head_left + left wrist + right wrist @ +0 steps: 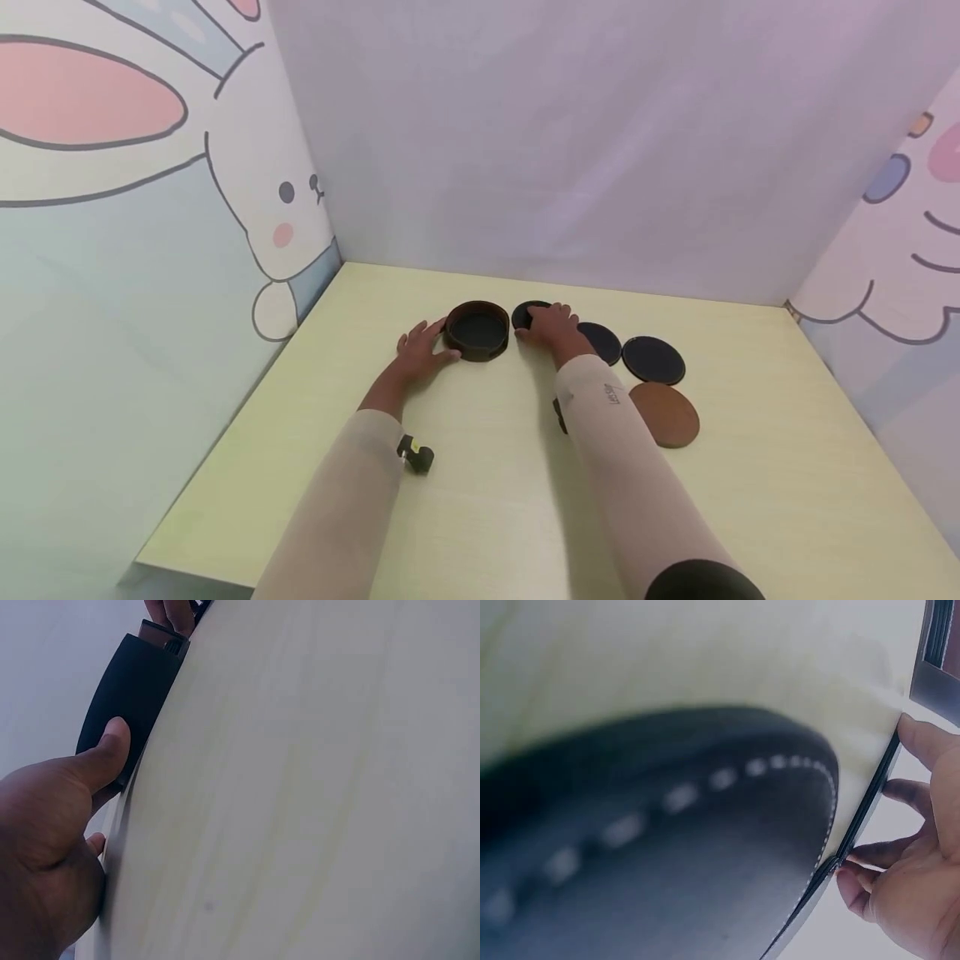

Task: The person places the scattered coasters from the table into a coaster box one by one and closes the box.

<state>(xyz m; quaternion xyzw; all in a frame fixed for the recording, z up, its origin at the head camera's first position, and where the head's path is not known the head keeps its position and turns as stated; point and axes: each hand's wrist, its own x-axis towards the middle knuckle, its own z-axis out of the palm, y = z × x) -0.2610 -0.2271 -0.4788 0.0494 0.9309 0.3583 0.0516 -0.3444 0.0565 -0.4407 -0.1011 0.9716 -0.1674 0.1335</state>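
Note:
A round dark coaster holder with a brown rim stands upright near the back of the table. My left hand holds its left side, the thumb against the outer wall in the left wrist view. Just right of the holder lies a black round coaster. My right hand is over that coaster with bent fingers, thumb and fingertips at its surface and edge; the exact grip is partly hidden. In the right wrist view a nearer black coaster with white stitching fills the lower left.
More black coasters lie to the right, one partly behind my right wrist and another beyond it. A brown coaster lies nearer, partly under my right sleeve. A pale curtain backs the light wooden table.

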